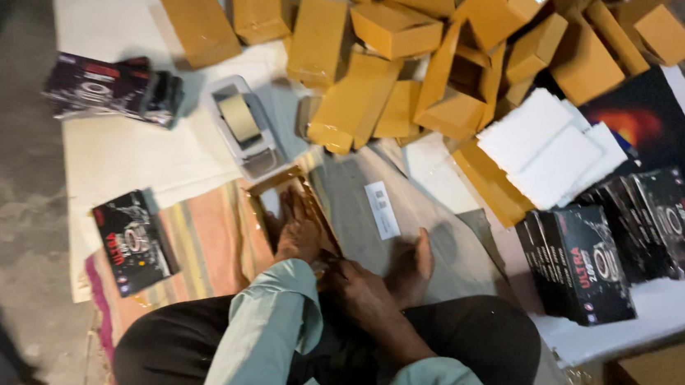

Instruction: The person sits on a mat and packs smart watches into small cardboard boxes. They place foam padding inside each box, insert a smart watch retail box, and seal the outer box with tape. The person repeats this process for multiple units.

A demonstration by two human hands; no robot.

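- L hand, lower centre of frame: lies flat, palm down, fingers spread, on a brown parcel wrapped in glossy tape; pressing it, not pinching.
- R hand, just right of and below the L: at the parcel's near edge; its grip is blurred and partly hidden, can't tell if curled or loose.
- Parcel sits on the floor covering just in front of the person's knees, half on a striped cloth, tilted w/ its long side running toward upper left.
- A bare foot right of the hands, near but apart from the parcel.
- Tape dispenser, grey w/ tan roll, just above-left of the parcel, on a white sheet.
- Heap of brown boxes across top centre to upper right, stacked loosely, some tilted.
- White foam pieces right of centre, beside the heap.
- Black printed boxes: one at lower left on the striped cloth, one at left, a row standing at right.
- Small white label strip on grey floor, between parcel and black row.
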